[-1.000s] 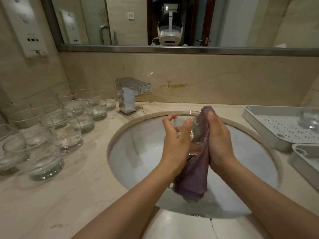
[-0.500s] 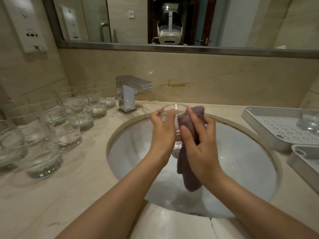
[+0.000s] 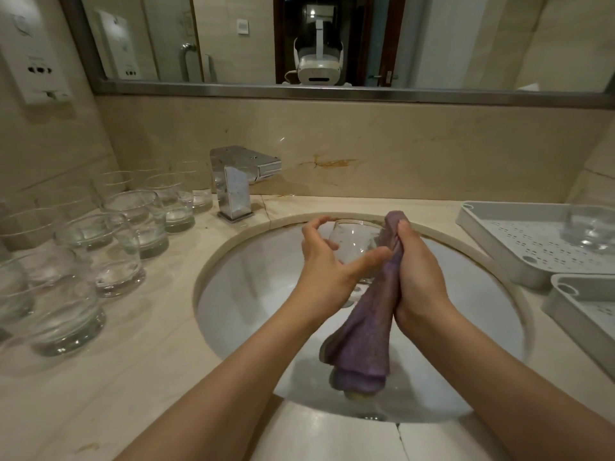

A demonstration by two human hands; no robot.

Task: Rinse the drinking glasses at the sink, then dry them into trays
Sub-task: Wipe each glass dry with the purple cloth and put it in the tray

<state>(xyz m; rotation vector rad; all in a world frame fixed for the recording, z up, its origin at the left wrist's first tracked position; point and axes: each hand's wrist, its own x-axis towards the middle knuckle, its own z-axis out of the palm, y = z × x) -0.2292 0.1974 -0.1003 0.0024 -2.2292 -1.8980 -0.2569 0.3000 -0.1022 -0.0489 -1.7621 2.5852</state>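
Over the sink (image 3: pixel 233 294), our left hand (image 3: pixel 324 264) grips a drinking glass (image 3: pixel 352 242); at its three o'clock, our right hand (image 3: pixel 417 271) clutches a purple cloth (image 3: pixel 366 331).

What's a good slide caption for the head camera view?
Left hand holds a drinking glass over the sink while right hand wipes it with a purple cloth.

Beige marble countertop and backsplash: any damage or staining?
Yes. The beige marble countertop has a crack at its front edge below the white sink basin, and an orange rust-like stain marks the backsplash right of the chrome faucet.
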